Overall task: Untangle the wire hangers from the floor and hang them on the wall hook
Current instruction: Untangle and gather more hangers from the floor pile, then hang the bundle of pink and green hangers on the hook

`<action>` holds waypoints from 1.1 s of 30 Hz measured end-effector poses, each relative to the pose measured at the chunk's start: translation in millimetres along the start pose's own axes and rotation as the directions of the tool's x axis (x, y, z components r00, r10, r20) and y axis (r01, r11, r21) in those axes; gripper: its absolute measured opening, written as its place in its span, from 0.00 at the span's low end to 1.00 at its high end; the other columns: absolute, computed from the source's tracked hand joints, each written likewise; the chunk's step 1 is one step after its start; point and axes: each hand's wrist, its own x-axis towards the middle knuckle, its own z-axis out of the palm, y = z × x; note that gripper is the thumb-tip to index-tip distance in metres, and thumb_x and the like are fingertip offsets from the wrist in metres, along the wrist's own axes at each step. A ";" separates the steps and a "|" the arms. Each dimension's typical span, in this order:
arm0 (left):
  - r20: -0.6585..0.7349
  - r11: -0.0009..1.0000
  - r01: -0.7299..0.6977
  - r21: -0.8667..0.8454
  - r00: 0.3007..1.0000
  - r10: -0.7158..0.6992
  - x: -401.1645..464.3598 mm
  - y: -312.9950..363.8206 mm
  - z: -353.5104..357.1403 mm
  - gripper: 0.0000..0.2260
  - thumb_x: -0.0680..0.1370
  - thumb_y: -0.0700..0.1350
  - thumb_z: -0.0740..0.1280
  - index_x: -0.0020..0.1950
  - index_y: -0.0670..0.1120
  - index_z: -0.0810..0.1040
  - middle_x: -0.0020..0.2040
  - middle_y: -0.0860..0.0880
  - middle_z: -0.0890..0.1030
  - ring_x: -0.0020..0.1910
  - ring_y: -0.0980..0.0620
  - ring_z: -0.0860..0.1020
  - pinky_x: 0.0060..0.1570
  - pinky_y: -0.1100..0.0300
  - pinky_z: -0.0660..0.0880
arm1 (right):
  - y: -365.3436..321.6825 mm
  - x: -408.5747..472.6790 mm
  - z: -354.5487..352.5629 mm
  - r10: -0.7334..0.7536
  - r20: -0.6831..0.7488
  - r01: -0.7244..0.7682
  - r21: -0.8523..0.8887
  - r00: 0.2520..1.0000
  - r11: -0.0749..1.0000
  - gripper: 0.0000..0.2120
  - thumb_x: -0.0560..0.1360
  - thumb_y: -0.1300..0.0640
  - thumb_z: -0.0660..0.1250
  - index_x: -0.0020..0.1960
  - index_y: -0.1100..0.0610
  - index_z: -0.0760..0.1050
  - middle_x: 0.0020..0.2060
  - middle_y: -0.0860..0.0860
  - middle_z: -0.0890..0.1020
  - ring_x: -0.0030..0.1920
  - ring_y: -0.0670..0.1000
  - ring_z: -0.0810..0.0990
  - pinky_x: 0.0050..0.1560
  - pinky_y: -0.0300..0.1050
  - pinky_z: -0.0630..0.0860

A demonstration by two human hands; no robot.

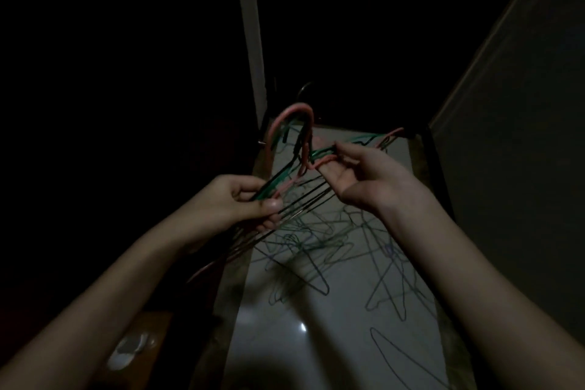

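The scene is very dark. Both bare forearms reach in from the bottom corners toward the middle of the view. The left hand (250, 203), at about nine o'clock from the centre, is clenched around a bundle of thin wire hangers, pink, green and black (285, 180), its thumb pressed across the wires where they fan out toward seven o'clock. The right hand (357, 174), at about three o'clock from the centre, pinches the same bundle at its other shoulder, fingers curled round a pink wire and a green one that run on toward two o'clock. Between the two hands, at twelve o'clock, the curved pink hook of the thickest hanger (292, 123) stands upright above the bundle.

Below the hands, toward five and six o'clock, a loose tangle of dark wire hangers (332, 250) lies on the pale glossy floor (285, 342), well apart from the held bundle. One more wire loop (399, 358) lies alone nearer the bottom edge. A pale vertical door-frame strip (250, 25) rises at twelve o'clock. At seven o'clock a small white object (128, 350) rests on a brown surface; what it is cannot be told.
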 end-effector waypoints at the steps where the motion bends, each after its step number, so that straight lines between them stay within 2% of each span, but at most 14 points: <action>1: -0.018 1.000 -0.006 0.005 1.000 0.006 -11.7 18.8 -3.1 0.06 0.69 0.41 0.69 0.44 0.42 0.79 0.33 0.47 0.82 0.33 0.56 0.81 0.34 0.68 0.76 | -4.8 -14.6 16.0 0.010 0.018 -0.010 -0.013 1.000 1.000 0.10 0.79 0.65 0.55 0.45 0.70 0.72 0.36 0.62 0.82 0.45 0.53 0.82 0.47 0.49 0.77; 3: -0.056 1.000 -0.024 0.019 0.998 0.025 -35.5 54.2 -10.5 0.09 0.67 0.43 0.69 0.45 0.41 0.79 0.34 0.46 0.83 0.34 0.55 0.81 0.35 0.67 0.77 | -12.0 -42.3 45.6 0.037 0.070 -0.034 -0.039 0.997 0.999 0.11 0.79 0.65 0.55 0.46 0.72 0.72 0.43 0.63 0.81 0.53 0.57 0.80 0.52 0.52 0.75; 5: -0.106 0.998 -0.039 0.049 0.993 0.044 -61.9 83.6 -16.6 0.08 0.68 0.42 0.69 0.45 0.42 0.79 0.35 0.46 0.83 0.34 0.55 0.82 0.35 0.67 0.77 | -14.3 -69.6 71.6 0.071 0.125 -0.062 -0.071 0.990 0.996 0.11 0.79 0.66 0.55 0.47 0.73 0.72 0.49 0.61 0.80 0.55 0.57 0.78 0.56 0.54 0.72; 7: -0.145 0.994 -0.059 0.097 0.987 0.072 -90.0 111.8 -22.3 0.05 0.70 0.41 0.69 0.45 0.42 0.80 0.34 0.47 0.83 0.34 0.56 0.81 0.34 0.68 0.77 | -12.5 -92.6 96.1 0.099 0.171 -0.078 -0.121 0.980 0.990 0.11 0.78 0.67 0.54 0.46 0.73 0.72 0.47 0.59 0.80 0.51 0.57 0.79 0.55 0.51 0.73; 9: -0.191 0.991 -0.067 0.118 0.978 0.089 -119.0 137.9 -28.2 0.05 0.70 0.40 0.69 0.45 0.42 0.80 0.33 0.47 0.82 0.32 0.56 0.80 0.33 0.68 0.76 | -9.3 -113.3 118.4 0.124 0.211 -0.092 -0.155 0.970 0.984 0.10 0.78 0.67 0.54 0.46 0.72 0.72 0.38 0.62 0.82 0.47 0.57 0.80 0.50 0.50 0.75; 11: -0.249 0.991 -0.063 0.121 0.964 0.092 -154.3 161.1 -34.8 0.08 0.68 0.43 0.70 0.45 0.42 0.80 0.33 0.47 0.82 0.32 0.55 0.80 0.33 0.67 0.76 | -2.4 -135.9 140.2 0.157 0.233 -0.115 -0.185 0.960 0.976 0.10 0.78 0.67 0.54 0.48 0.72 0.71 0.34 0.64 0.82 0.52 0.58 0.80 0.51 0.53 0.74; 15: -0.360 0.988 -0.049 0.147 0.928 0.100 -223.5 196.8 -53.5 0.11 0.67 0.45 0.71 0.47 0.43 0.80 0.36 0.46 0.83 0.34 0.54 0.81 0.35 0.66 0.77 | 21.5 -180.5 184.9 0.239 0.312 -0.172 -0.226 0.920 0.959 0.13 0.78 0.67 0.54 0.59 0.71 0.69 0.43 0.66 0.80 0.61 0.60 0.76 0.53 0.58 0.70; 18: -0.433 0.988 -0.023 0.153 0.897 0.088 -275.7 217.4 -64.8 0.13 0.67 0.45 0.70 0.50 0.43 0.80 0.37 0.47 0.83 0.35 0.54 0.81 0.35 0.66 0.78 | 43.5 -213.7 213.5 0.317 0.383 -0.233 -0.250 0.868 0.940 0.11 0.77 0.67 0.55 0.55 0.72 0.69 0.46 0.67 0.79 0.61 0.62 0.75 0.55 0.60 0.70; 21: -0.526 0.986 -0.006 0.167 0.845 0.094 -326.8 232.1 -70.6 0.15 0.67 0.45 0.71 0.52 0.43 0.80 0.37 0.47 0.83 0.36 0.54 0.82 0.36 0.65 0.78 | 66.1 -246.5 237.1 0.384 0.422 -0.284 -0.281 0.821 0.917 0.09 0.76 0.68 0.56 0.54 0.71 0.70 0.51 0.68 0.79 0.59 0.62 0.77 0.58 0.60 0.69; 26: -0.652 0.985 0.016 0.173 0.751 0.102 -401.0 242.2 -76.4 0.15 0.67 0.45 0.72 0.51 0.42 0.80 0.39 0.46 0.84 0.37 0.53 0.82 0.38 0.64 0.78 | 103.7 -293.7 269.4 0.495 0.443 -0.332 -0.395 0.748 0.856 0.10 0.75 0.69 0.58 0.56 0.69 0.70 0.52 0.66 0.79 0.58 0.62 0.77 0.61 0.58 0.70; 31: -0.780 0.990 0.007 0.144 0.616 0.109 -459.9 244.4 -89.5 0.25 0.57 0.56 0.78 0.49 0.45 0.81 0.39 0.47 0.84 0.36 0.53 0.82 0.36 0.66 0.78 | 143.3 -321.6 299.3 0.585 0.459 -0.361 -0.486 0.669 0.795 0.13 0.74 0.71 0.60 0.58 0.70 0.71 0.56 0.65 0.78 0.58 0.61 0.78 0.60 0.58 0.72; 33: -0.814 0.988 0.021 0.156 0.570 0.117 -479.5 246.6 -94.2 0.20 0.62 0.51 0.76 0.50 0.45 0.79 0.38 0.47 0.84 0.34 0.55 0.82 0.34 0.67 0.76 | 159.1 -330.5 311.5 0.602 0.461 -0.349 -0.522 0.652 0.778 0.11 0.74 0.71 0.61 0.55 0.70 0.73 0.54 0.64 0.79 0.57 0.60 0.78 0.61 0.56 0.72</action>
